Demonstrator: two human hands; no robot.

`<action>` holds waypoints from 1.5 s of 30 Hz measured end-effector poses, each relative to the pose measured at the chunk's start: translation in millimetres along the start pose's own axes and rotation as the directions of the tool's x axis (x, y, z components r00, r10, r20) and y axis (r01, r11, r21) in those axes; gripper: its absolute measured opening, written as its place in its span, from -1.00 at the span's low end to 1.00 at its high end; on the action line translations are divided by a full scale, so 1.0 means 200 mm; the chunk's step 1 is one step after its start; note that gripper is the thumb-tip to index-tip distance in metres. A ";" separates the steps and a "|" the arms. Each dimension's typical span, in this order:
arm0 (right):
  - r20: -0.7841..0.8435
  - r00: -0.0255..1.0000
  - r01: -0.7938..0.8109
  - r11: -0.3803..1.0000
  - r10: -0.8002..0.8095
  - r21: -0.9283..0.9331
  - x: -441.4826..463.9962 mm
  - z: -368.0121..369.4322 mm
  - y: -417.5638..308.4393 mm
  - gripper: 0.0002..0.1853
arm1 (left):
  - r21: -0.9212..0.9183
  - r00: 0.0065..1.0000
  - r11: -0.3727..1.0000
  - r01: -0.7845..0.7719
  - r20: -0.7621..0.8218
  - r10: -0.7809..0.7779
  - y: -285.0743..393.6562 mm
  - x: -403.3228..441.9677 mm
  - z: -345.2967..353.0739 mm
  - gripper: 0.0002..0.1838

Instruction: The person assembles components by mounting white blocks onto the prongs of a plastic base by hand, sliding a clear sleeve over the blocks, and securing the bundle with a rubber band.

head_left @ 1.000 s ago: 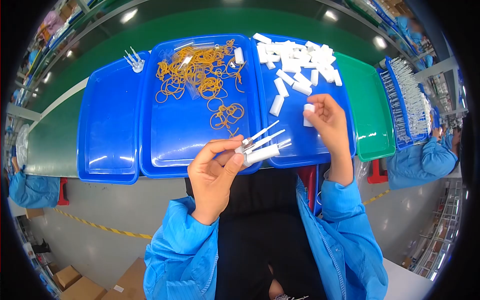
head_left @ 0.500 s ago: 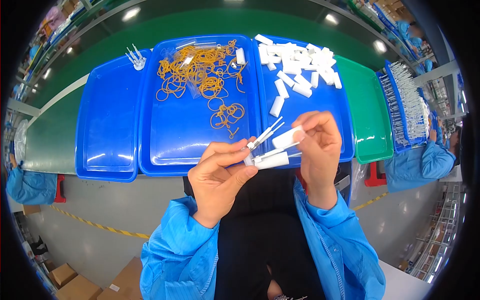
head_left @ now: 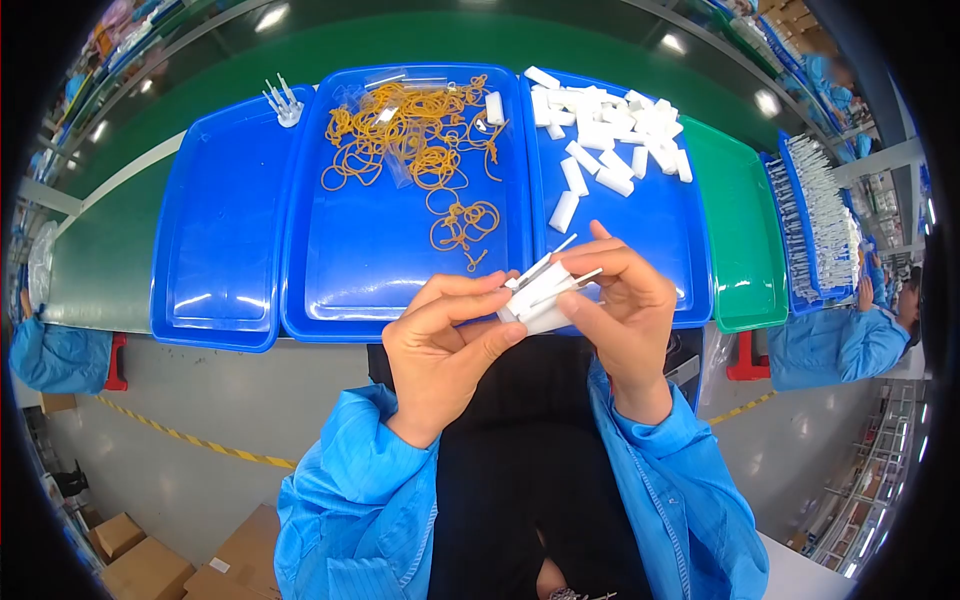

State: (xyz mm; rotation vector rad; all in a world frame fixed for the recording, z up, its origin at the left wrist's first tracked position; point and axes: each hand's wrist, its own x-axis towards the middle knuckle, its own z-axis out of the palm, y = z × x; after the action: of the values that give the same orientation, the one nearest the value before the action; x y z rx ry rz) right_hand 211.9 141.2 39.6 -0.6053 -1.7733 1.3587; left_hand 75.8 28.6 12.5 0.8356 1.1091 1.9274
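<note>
- Centrally in the head view, the left hand [head_left: 440, 340] is clamped on the base of a small pronged piece [head_left: 508, 313], its thumb below and its fingers above.
- Opposite it, the right hand [head_left: 635, 315] has thumb and fingers closed on a white block [head_left: 548, 280] set among the prongs; a second block [head_left: 545, 320] lies just below, along the same direction.
- Thin rods of the pronged piece stick out past the blocks, pointing up and to the right, between the two hands and in front of the trays.
- Beyond the right hand, the right blue tray [head_left: 640, 235] carries loose white blocks [head_left: 600, 130], heaped at its far end, with a few lying nearer.
- Beside it, the middle blue tray [head_left: 390, 260] holds tangled orange bands [head_left: 420, 130], clear plastic scraps among them, and one lone block [head_left: 494, 108] near its right wall.
- Further left, the left blue tray [head_left: 225, 230] has another pronged piece [head_left: 287, 112] at its far right corner, prongs up.
- Rightward, a green tray [head_left: 740, 230] adjoins the blocks' tray, then comes a rack of many upright prongs [head_left: 820, 210].
- Underneath all these runs a green surface [head_left: 115, 265]; blue-sleeved co-workers [head_left: 825, 345] sit at both sides.
</note>
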 end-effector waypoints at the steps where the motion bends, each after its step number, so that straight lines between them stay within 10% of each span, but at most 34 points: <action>1: 0.037 0.999 0.033 0.999 -0.033 -0.022 0.00 0.00 0.00 -0.77 | 0.001 1.000 1.000 0.001 -0.002 -0.001 0.00 0.00 0.00 -0.68; 8: 0.118 0.992 0.032 0.986 -0.052 0.164 0.13 -0.24 0.08 -0.82 | 0.013 0.999 1.000 0.025 0.029 -0.025 0.00 0.02 -0.05 -0.72; 11: 0.004 0.998 0.045 0.756 -0.056 -0.653 0.23 -0.31 0.16 -0.74 | 0.034 0.998 0.998 -0.054 0.047 0.053 0.02 0.04 -0.04 -0.69; 19: 0.265 0.964 0.216 0.487 0.032 -0.846 0.20 -0.17 0.24 -0.68 | -0.024 0.992 0.992 0.124 -0.016 -0.125 0.02 0.02 -0.06 -0.53; 25: 0.213 0.970 0.110 0.569 0.117 -0.815 0.18 -0.19 0.23 -0.69 | -0.092 0.984 0.981 0.168 -0.038 -0.172 0.03 0.02 -0.05 -0.53; 28: 0.093 0.990 0.137 0.602 -0.103 -0.786 0.18 -0.20 0.26 -0.74 | -0.062 0.991 0.990 0.129 -0.023 -0.130 0.01 0.01 -0.07 -0.56; 33: -0.129 0.991 -0.024 0.999 0.029 0.039 0.15 -0.19 0.08 -0.89 | 0.011 0.999 0.998 0.054 -0.007 -0.054 0.00 0.00 -0.04 -0.60; 45: -0.083 0.993 -0.064 0.978 0.081 0.198 0.05 -0.08 -0.05 -0.89 | 0.080 1.000 0.997 0.018 -0.023 -0.016 0.01 0.00 -0.02 -0.61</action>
State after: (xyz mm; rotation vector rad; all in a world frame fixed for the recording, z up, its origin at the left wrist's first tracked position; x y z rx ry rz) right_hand 219.4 154.9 53.4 -0.6186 -1.5375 1.5099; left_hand 72.4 26.4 12.8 0.8470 1.2102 1.8929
